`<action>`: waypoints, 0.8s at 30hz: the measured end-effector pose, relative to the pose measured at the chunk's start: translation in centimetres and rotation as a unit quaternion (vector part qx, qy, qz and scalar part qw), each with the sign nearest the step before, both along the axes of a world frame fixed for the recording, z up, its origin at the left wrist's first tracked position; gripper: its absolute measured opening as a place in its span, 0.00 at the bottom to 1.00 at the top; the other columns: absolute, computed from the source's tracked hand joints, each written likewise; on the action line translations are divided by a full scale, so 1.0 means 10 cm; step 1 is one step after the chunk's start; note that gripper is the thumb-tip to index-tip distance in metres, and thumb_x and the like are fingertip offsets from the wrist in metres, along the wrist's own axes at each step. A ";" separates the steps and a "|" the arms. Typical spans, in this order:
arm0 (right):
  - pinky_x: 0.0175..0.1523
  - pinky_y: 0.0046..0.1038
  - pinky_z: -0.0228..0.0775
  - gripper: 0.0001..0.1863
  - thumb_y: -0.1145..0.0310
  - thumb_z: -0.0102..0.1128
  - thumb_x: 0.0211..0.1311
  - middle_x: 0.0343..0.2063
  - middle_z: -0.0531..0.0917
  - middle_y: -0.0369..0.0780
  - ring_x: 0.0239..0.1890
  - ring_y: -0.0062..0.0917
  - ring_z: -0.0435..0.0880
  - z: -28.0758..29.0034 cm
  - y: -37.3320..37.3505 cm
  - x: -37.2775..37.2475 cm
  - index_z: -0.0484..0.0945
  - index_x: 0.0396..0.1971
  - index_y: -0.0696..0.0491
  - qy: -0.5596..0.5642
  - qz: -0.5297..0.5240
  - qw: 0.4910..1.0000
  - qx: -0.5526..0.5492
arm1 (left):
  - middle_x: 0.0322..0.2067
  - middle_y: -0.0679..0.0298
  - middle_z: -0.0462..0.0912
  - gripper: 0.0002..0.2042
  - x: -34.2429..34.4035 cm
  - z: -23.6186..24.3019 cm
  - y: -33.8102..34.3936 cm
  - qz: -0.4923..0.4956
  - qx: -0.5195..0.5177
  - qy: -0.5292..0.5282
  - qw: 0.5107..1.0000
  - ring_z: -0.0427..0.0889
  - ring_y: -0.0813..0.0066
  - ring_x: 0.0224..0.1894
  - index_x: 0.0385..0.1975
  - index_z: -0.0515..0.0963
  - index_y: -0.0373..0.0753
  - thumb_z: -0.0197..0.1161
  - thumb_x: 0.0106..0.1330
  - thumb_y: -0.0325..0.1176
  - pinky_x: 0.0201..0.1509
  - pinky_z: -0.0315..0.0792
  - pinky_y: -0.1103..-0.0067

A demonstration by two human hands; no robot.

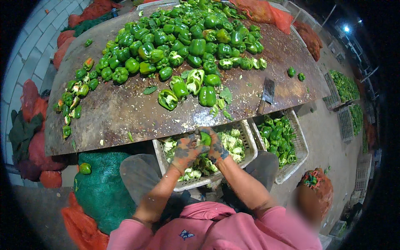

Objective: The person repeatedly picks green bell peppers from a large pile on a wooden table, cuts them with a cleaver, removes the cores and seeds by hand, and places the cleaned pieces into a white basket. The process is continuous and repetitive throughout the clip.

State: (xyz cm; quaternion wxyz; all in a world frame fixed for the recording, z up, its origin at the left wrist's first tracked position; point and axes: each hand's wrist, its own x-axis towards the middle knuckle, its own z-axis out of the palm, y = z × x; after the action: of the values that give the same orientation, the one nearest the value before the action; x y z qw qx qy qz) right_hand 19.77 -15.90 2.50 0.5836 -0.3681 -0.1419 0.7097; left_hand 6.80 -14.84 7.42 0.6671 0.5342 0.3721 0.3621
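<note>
Just past the table's near edge, my gloved left hand (186,152) and gloved right hand (217,146) are together, closed around a green bell pepper (204,139). My fingers cover much of it. Below them, between my knees, a pale plastic crate (249,146) holds whitish-green pepper cores and pieces (234,143). On the table (121,108) just ahead lie cut-open peppers (168,99) and whole ones. A knife with a broad, cleaver-like blade (268,89) rests near the edge, right of my hands, touched by neither.
A large heap of green peppers (196,48) covers the far table. A second crate (302,146) with green peppers stands by my right knee. At left sits a green mesh sack (100,187) beside an orange net bag (83,223). Leafy-looking green crates (343,85) stand far right.
</note>
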 end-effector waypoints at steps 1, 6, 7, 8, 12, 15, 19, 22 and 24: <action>0.40 0.22 0.71 0.11 0.63 0.50 0.60 0.32 0.78 0.36 0.35 0.21 0.78 -0.07 0.00 0.02 0.73 0.39 0.53 -0.028 -0.044 0.999 0.003 | 0.22 0.63 0.79 0.13 0.05 -0.02 0.01 0.012 0.033 0.081 0.996 0.74 0.80 0.24 0.29 0.76 0.34 0.66 0.49 0.36 0.29 0.68 0.79; 0.38 0.24 0.69 0.10 0.63 0.48 0.60 0.30 0.75 0.35 0.33 0.22 0.75 0.01 -0.12 0.45 0.72 0.36 0.53 -0.124 -0.158 0.978 0.056 | 0.23 0.53 0.77 0.20 0.32 -0.02 -0.01 0.090 0.185 0.288 0.935 0.75 0.60 0.25 0.28 0.76 0.34 0.68 0.46 0.45 0.30 0.67 0.70; 0.43 0.27 0.67 0.11 0.64 0.50 0.59 0.34 0.75 0.37 0.38 0.25 0.75 -0.01 -0.20 0.75 0.73 0.37 0.55 -0.455 -0.132 0.875 0.101 | 0.26 0.52 0.78 0.20 0.34 -0.02 0.03 0.059 0.158 0.289 0.942 0.76 0.61 0.28 0.30 0.77 0.35 0.68 0.45 0.46 0.33 0.68 0.70; 0.47 0.29 0.65 0.12 0.64 0.52 0.57 0.38 0.75 0.39 0.42 0.28 0.74 -0.03 -0.30 1.11 0.73 0.37 0.56 -0.733 -0.091 0.662 0.130 | 0.27 0.52 0.78 0.22 0.30 -0.19 0.13 -0.037 0.157 0.293 0.942 0.77 0.59 0.30 0.32 0.77 0.35 0.67 0.46 0.48 0.36 0.69 0.71; 0.46 0.35 0.67 0.16 0.61 0.59 0.50 0.39 0.76 0.44 0.43 0.36 0.74 0.60 -0.62 2.00 0.74 0.38 0.52 -0.807 -0.166 0.560 -0.086 | 0.32 0.53 0.77 0.22 -0.06 -0.46 0.85 -0.076 0.262 0.583 0.765 0.77 0.57 0.35 0.37 0.73 0.37 0.64 0.50 0.48 0.38 0.71 0.68; 0.48 0.32 0.66 0.16 0.65 0.62 0.47 0.39 0.77 0.42 0.43 0.35 0.74 0.55 -0.49 1.83 0.75 0.38 0.52 -0.800 -0.236 0.550 0.049 | 0.36 0.51 0.76 0.20 -0.13 -0.24 1.45 0.152 0.232 0.535 0.798 0.77 0.53 0.37 0.36 0.72 0.37 0.65 0.48 0.43 0.38 0.71 0.65; 0.53 0.28 0.63 0.17 0.61 0.54 0.54 0.45 0.75 0.38 0.50 0.29 0.71 0.24 -0.02 0.84 0.75 0.42 0.53 -0.565 -0.055 0.823 -0.017 | 0.36 0.53 0.76 0.21 -0.19 -0.35 1.57 0.129 0.232 0.538 0.800 0.77 0.55 0.38 0.39 0.70 0.39 0.65 0.46 0.38 0.39 0.72 0.68; 0.52 0.25 0.64 0.29 0.56 0.56 0.54 0.51 0.71 0.38 0.51 0.27 0.71 -0.14 0.15 0.34 0.64 0.55 0.53 -0.070 0.019 0.996 0.047 | 0.37 0.54 0.76 0.24 -0.15 -0.40 1.10 0.055 0.147 0.401 0.903 0.78 0.59 0.36 0.42 0.70 0.39 0.65 0.45 0.41 0.39 0.72 0.70; 0.56 0.26 0.61 0.31 0.53 0.54 0.56 0.54 0.68 0.38 0.53 0.26 0.69 -0.26 0.19 0.21 0.62 0.56 0.53 -0.339 0.041 0.924 0.169 | 0.37 0.56 0.77 0.24 -0.06 -0.24 0.57 -0.023 0.171 0.347 0.922 0.77 0.63 0.35 0.43 0.71 0.38 0.65 0.46 0.40 0.40 0.71 0.72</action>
State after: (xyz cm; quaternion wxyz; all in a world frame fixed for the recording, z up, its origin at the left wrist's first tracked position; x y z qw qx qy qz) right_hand 21.84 -14.05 -0.13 0.5243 -0.4764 -0.4648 0.5311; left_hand 6.19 -9.17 5.04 0.4033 0.7406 0.5003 0.1965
